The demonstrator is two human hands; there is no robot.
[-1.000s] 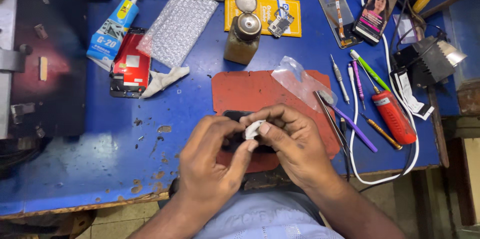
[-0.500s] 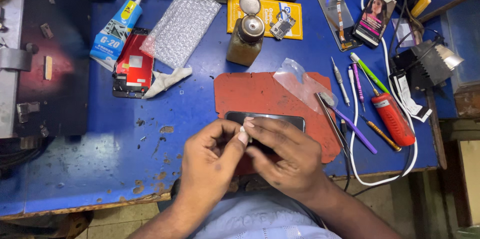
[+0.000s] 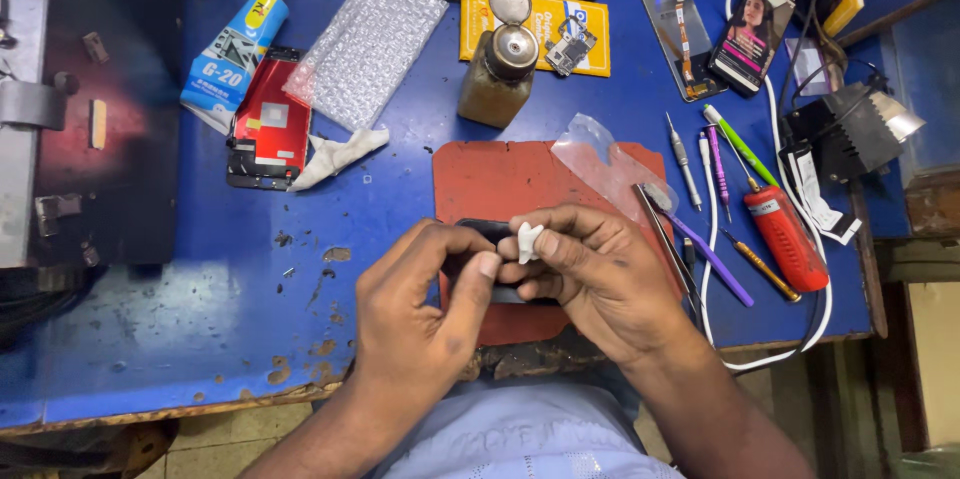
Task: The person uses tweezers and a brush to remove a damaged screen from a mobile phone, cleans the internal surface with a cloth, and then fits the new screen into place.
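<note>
Looking down, I see my left hand (image 3: 425, 314) curled round the near edge of a dark phone (image 3: 487, 234), thumb laid across its face. My right hand (image 3: 600, 279) sits just beside it, fingers closed together, pinching a small white wad (image 3: 527, 240) against the phone's top. Phone lies on the red mat (image 3: 510, 179), mostly hidden under both hands. Mat sits at the near edge of the blue table (image 3: 200, 299). Right of the mat: a row of screwdrivers (image 3: 715, 164) and a red-handled tool (image 3: 788, 237) ringed by a white cable (image 3: 765, 354). Just beyond the mat, a brown bottle (image 3: 500, 74) with its cap flipped up. Farther left, bubble wrap (image 3: 365, 49), a red phone part (image 3: 268, 121), a glue tube (image 3: 235, 54).
</note>
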